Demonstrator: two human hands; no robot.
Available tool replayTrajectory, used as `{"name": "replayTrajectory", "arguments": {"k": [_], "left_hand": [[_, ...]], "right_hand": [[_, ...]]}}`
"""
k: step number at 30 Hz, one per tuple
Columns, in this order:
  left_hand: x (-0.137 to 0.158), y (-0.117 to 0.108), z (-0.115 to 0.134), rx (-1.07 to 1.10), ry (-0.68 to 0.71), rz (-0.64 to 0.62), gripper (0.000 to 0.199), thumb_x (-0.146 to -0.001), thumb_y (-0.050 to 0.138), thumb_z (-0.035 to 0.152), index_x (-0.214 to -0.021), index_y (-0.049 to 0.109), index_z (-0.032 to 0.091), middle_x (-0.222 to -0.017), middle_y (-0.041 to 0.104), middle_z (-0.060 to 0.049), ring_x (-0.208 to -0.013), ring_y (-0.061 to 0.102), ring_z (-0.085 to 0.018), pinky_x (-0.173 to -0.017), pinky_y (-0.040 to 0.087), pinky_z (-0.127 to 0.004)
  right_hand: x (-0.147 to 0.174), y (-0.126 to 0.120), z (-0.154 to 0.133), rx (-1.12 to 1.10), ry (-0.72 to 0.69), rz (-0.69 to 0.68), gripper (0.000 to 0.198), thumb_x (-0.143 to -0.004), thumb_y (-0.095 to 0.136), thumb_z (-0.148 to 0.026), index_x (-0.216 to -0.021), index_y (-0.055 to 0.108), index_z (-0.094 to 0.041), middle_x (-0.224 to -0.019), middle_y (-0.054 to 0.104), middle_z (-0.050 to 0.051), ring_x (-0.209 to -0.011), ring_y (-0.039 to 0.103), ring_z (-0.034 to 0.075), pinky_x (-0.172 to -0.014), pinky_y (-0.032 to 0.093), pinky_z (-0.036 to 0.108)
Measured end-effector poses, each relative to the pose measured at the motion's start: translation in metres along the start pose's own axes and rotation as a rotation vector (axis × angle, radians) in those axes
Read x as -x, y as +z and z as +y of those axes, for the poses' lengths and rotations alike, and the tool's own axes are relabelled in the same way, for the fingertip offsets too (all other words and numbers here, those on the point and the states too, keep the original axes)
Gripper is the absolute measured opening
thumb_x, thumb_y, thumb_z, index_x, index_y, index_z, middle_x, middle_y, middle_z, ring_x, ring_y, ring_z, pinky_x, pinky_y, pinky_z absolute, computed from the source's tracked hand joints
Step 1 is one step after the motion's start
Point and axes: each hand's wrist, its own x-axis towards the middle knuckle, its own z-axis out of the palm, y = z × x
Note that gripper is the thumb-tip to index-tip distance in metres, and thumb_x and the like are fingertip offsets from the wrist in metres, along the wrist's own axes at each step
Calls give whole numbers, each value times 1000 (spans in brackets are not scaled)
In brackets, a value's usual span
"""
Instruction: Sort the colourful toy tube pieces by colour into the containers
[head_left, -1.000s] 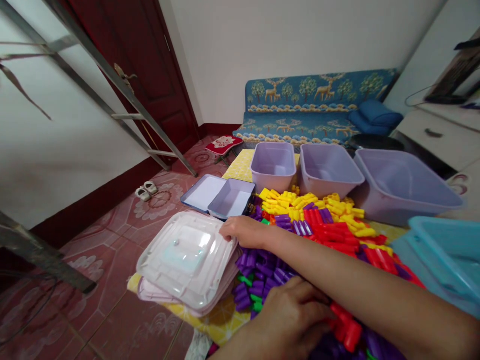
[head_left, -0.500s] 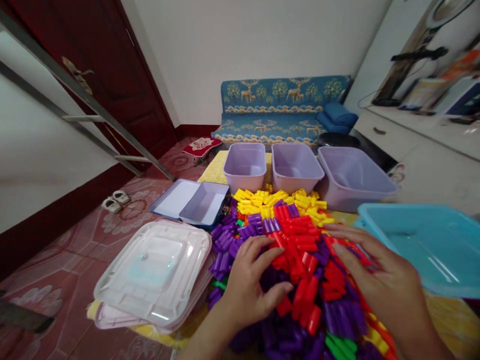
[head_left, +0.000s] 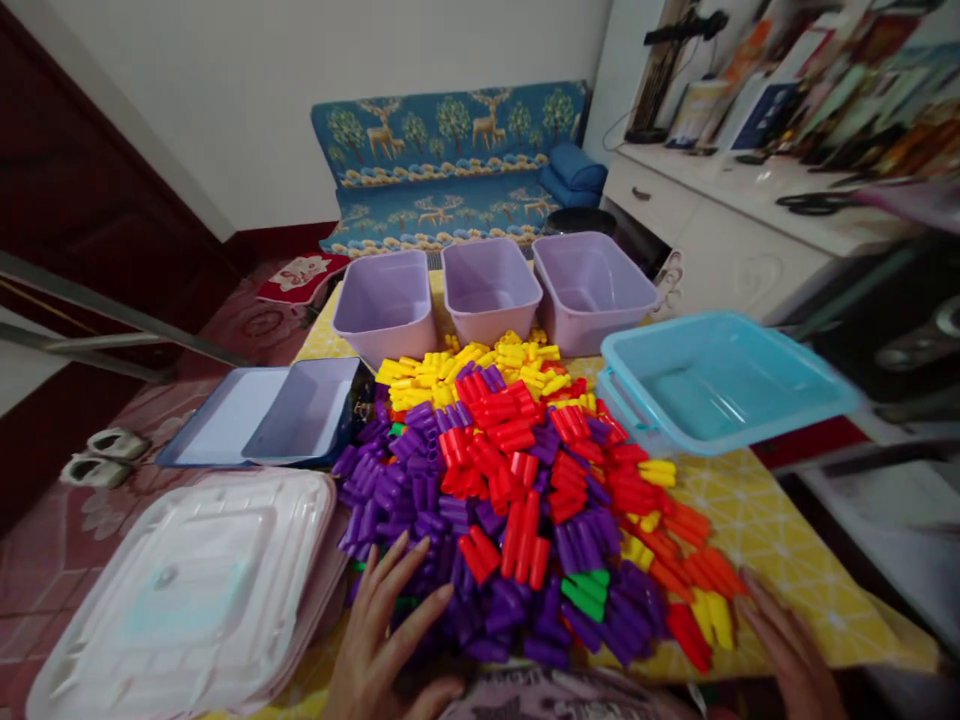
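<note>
A broad heap of small plastic tube pieces covers the middle of the table: purple pieces [head_left: 390, 495] on the left and front, red pieces [head_left: 499, 440] in the centre, yellow pieces [head_left: 465, 365] at the back and orange pieces [head_left: 712, 570] at the right. A few green pieces [head_left: 585, 595] lie near the front. My left hand [head_left: 397, 630] rests at the front left edge of the purple pieces, fingers spread, holding nothing. Beside the orange and yellow pieces at the right front is my right hand [head_left: 787, 640], its fingers stretched out and partly cut by the frame's bottom.
Three lilac bins [head_left: 491, 290] stand behind the heap. A turquoise bin [head_left: 727, 385] sits at the right edge. White lids [head_left: 187, 590] are stacked at left, near a shallow open box [head_left: 300, 410]. A patterned sofa [head_left: 450, 170] is against the wall.
Both hands have drawn back from the red pieces toward the table's front edge, the right one also outward. The camera view has turned to the right and downward.
</note>
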Motion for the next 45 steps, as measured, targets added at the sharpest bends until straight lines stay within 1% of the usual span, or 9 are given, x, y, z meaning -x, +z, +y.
{"name": "replayTrajectory", "arguments": {"k": [3, 7, 16, 23, 29, 34, 39, 42, 45], "left_hand": [[11, 3, -1, 1, -61, 23, 71, -82, 68, 37, -145, 37, 34, -155, 31, -12, -141, 31, -41, -110, 28, -68], [11, 5, -4, -35, -80, -20, 83, -77, 74, 34, -147, 30, 40, -159, 22, -8, -144, 24, -41, -109, 27, -68], [-12, 16, 7, -103, -113, -72, 92, -74, 77, 37, -149, 25, 39, -162, 10, -13, -145, 16, -44, -108, 29, -67], [-36, 20, 11, -50, -99, -32, 86, -74, 74, 38, -148, 29, 34, -162, 10, -14, -145, 20, -43, -109, 23, -67], [-83, 15, 17, -15, -185, 18, 80, -75, 70, 28, -146, 34, 32, -162, 9, -12, -145, 20, -40, -113, 15, -67], [-145, 9, 7, 58, -194, 27, 78, -79, 68, 25, -148, 31, 23, -160, 16, -15, -147, 18, -35, -115, 26, -55], [-208, 14, -22, 116, -168, 72, 74, -78, 64, 14, -146, 32, 19, -152, 31, -15, -143, 30, -34, -113, 33, -53], [-234, 14, -38, 91, -171, 171, 67, -84, 62, 20, -145, 33, 20, -147, 36, -14, -140, 34, -34, -112, 34, -56], [-231, 0, -39, 63, -168, 224, 66, -89, 60, 35, -146, 30, 21, -149, 35, -13, -141, 33, -35, -110, 35, -58]], "right_hand": [[6, 5, -10, 53, 23, -40, 89, -81, 57, -47, -155, 15, -22, -159, 22, 14, -141, 28, 43, -111, 23, 70], [-2, 16, -23, 84, 65, -27, 91, -84, 55, -53, -155, 12, -18, -160, 18, 17, -143, 23, 43, -111, 23, 69], [-53, 38, -50, -29, -64, -89, 98, -78, 61, -62, -155, 11, -29, -163, 4, 12, -143, 20, 45, -96, 48, 62], [-106, 46, -91, -221, -199, -26, 88, -80, 70, -28, -151, 19, -39, -163, 4, 9, -145, 15, 41, -104, 41, 63], [-159, 50, -119, -324, -274, -4, 85, -77, 72, -18, -149, 28, -33, -162, 9, 11, -145, 22, 39, -110, 34, 62], [-220, 52, -143, -365, -302, 36, 72, -82, 66, -19, -145, 35, -28, -161, 16, 8, -145, 23, 35, -115, 27, 59], [-289, 64, -149, -320, -299, -41, 63, -85, 64, -26, -142, 38, -23, -154, 30, 10, -144, 25, 33, -115, 28, 59], [-316, 67, -146, -330, -290, -18, 65, -85, 64, -29, -143, 37, -19, -150, 36, 12, -142, 30, 33, -114, 29, 58], [-310, 52, -143, -348, -242, 45, 66, -86, 62, -33, -144, 35, -17, -148, 39, 12, -138, 37, 32, -112, 35, 55]]}}
